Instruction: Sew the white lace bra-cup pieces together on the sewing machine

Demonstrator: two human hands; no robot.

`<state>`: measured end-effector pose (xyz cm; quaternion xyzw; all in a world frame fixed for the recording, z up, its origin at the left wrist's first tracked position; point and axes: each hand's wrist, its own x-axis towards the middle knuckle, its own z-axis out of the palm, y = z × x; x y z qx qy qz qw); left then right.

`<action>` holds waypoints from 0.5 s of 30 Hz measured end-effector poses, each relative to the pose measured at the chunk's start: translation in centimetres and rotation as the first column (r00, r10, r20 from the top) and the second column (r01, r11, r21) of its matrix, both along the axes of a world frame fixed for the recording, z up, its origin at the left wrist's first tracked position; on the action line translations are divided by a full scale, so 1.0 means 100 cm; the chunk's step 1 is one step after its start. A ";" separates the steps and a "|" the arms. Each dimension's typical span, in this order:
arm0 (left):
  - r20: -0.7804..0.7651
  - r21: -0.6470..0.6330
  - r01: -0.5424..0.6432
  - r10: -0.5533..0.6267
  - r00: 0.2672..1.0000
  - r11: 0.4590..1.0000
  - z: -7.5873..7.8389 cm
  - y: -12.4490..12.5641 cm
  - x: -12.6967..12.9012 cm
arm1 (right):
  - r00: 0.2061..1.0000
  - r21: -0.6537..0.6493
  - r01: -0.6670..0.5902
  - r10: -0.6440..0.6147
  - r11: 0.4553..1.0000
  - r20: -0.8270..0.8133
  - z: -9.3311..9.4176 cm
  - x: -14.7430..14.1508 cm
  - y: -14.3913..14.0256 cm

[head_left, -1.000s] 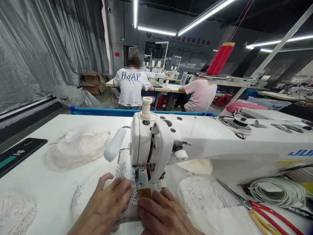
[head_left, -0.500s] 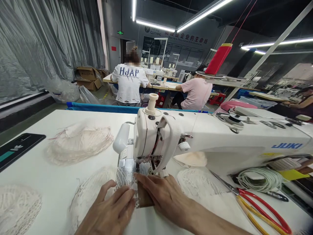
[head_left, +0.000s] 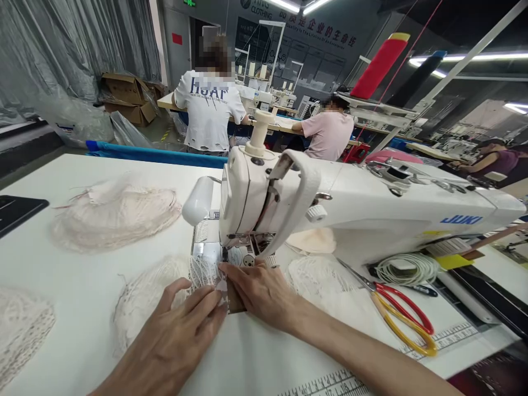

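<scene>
Garment factory: rows of sewing machines [head_left: 313, 203].

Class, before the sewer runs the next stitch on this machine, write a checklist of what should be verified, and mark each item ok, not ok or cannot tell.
1. Left hand flat on the white mesh piece: ok.
2. Right hand pinning the brown label against the mesh: ok.
3. Fingertips away from the needle under the sewing machine head: cannot tell, they are close.
4. Presser foot lowered: cannot tell.
5. Red thread cone feeding the machine: ok.
6. Scissors lying apart from both hands: ok.
</scene>
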<state>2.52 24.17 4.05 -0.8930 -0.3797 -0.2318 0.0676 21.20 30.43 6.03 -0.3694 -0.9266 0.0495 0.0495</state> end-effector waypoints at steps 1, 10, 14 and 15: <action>-0.006 -0.007 0.004 -0.004 1.000 1.000 -0.001 0.000 0.000 | 1.000 -0.008 -0.002 0.002 1.000 -0.006 0.000 0.000 0.000; -0.038 0.043 0.001 0.001 0.999 0.999 -0.009 0.000 -0.001 | 0.998 0.037 -0.026 0.028 0.999 -0.058 -0.004 0.002 0.001; -0.077 0.050 -0.037 0.041 0.996 0.998 -0.003 0.007 0.001 | 0.982 0.041 -0.101 0.106 0.994 -0.158 -0.002 0.015 -0.005; -0.097 0.039 -0.058 0.062 0.993 0.998 -0.001 0.010 0.002 | 0.976 0.042 -0.124 0.129 0.991 -0.176 -0.003 0.019 -0.007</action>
